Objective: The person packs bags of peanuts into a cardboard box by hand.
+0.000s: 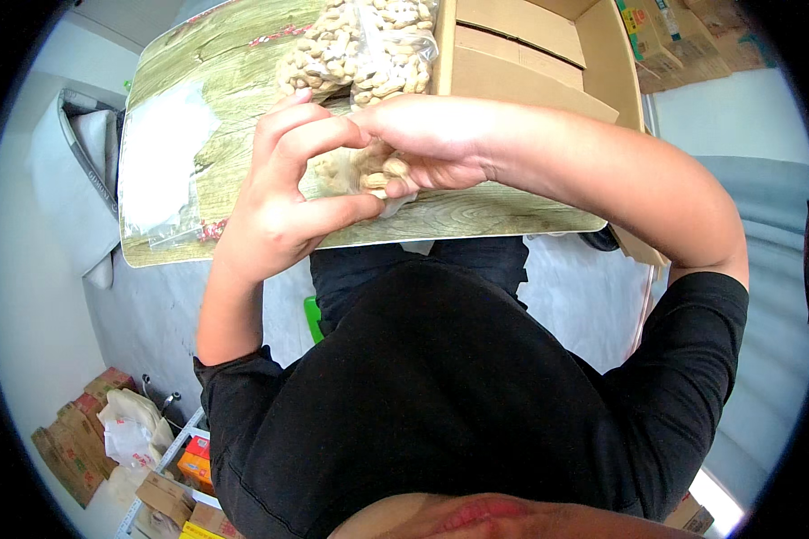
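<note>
A small clear plastic bag of unshelled peanuts [375, 176] is between my two hands, low over the table's near edge. My left hand [286, 172] reaches around it from the left, thumb and index finger at the bag's rim and the other fingers curled above. From the right, my right hand [431, 145] grips the bag, its fingertips beside the peanuts. The hands meet near the bag's upper edge, and parts of the bag are hidden behind them. Just beyond lie larger clear bags full of peanuts [394, 50].
The wood-patterned table [243, 40] carries a stack of flat clear plastic bags [158, 155] at the left. An open cardboard box [512, 67] stands at the right, behind my right forearm. More cartons [674, 40] are at the far right, and a shelf with boxes [195, 465] stands lower left.
</note>
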